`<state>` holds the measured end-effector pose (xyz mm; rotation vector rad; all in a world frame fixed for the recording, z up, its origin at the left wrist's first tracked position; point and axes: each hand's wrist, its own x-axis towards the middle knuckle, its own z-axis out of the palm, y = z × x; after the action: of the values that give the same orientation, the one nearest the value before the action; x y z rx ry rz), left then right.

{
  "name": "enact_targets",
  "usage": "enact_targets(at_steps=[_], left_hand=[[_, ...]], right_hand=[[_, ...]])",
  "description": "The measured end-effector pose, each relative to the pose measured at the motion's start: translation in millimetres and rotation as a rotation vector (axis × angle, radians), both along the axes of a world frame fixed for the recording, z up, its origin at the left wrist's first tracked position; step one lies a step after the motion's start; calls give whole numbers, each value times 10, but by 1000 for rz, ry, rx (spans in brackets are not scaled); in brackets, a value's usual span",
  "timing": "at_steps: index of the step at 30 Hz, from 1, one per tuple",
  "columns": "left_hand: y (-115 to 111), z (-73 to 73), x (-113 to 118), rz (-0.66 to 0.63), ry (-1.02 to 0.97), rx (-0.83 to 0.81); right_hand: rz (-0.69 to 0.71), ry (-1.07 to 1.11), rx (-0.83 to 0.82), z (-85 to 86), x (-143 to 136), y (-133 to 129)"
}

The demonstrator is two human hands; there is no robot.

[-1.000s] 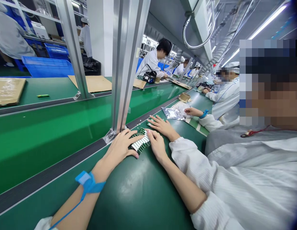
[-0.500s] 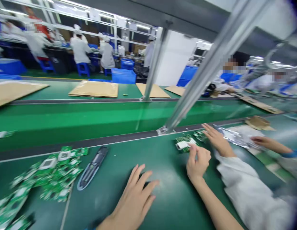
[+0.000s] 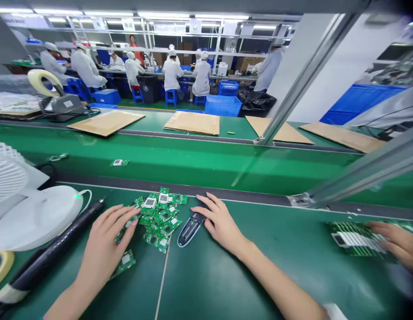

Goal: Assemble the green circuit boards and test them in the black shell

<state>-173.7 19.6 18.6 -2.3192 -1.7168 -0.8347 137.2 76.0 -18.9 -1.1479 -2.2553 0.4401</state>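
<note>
Closest in, the left hand [image 3: 104, 242] lies flat on the green mat [image 3: 206, 284], fingers spread and loose, tips touching the edge of a pile of small green circuit boards [image 3: 158, 215]; one stray board [image 3: 124, 261] sits just by the palm. The right hand [image 3: 219, 222] is open too, fingers apart, resting on the top end of a dark cutter-looking tool [image 3: 189, 229] lying right beside the pile. Neither hand is actually gripping anything.

Off to the left there's a black pen-shaped tool [image 3: 53, 251] and a white round fan base [image 3: 33, 215]. At the far right a co-worker's hand [image 3: 398, 242] rests on a stack of boards [image 3: 354, 238].

Past that, the green conveyor belt [image 3: 193, 162] with a lone board [image 3: 118, 162] on it, then cardboard sheets [image 3: 193, 122], a tape dispenser [image 3: 56, 100], and people in white coats [image 3: 171, 73] way back.
</note>
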Motion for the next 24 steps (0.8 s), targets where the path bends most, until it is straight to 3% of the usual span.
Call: enact_targets(at_steps=[7,10,13,15,19,21,24], left_hand=[[381,-4,262,100,41,-38],[427,77,384,173,11,-49],[302,182,623,244,-121,-16],[151,206,872,149,-229,30],[-137,93,1389,-248,-340,-30],[-229,-1,1551,-280,-338,-102],[-328,-129,1651,-170,-223,-248]], right_hand=[[140,133,-62,-45,216,-290],[5,273,-69,-10,273,-430],[-187,480,-173,69,257,-570],[-202,625,-314,136,193,-675],[-149,965,-586,228,46,-819],[-209,1086,-653,230,48,-803],[-343,1118,-624,186,186,-680]])
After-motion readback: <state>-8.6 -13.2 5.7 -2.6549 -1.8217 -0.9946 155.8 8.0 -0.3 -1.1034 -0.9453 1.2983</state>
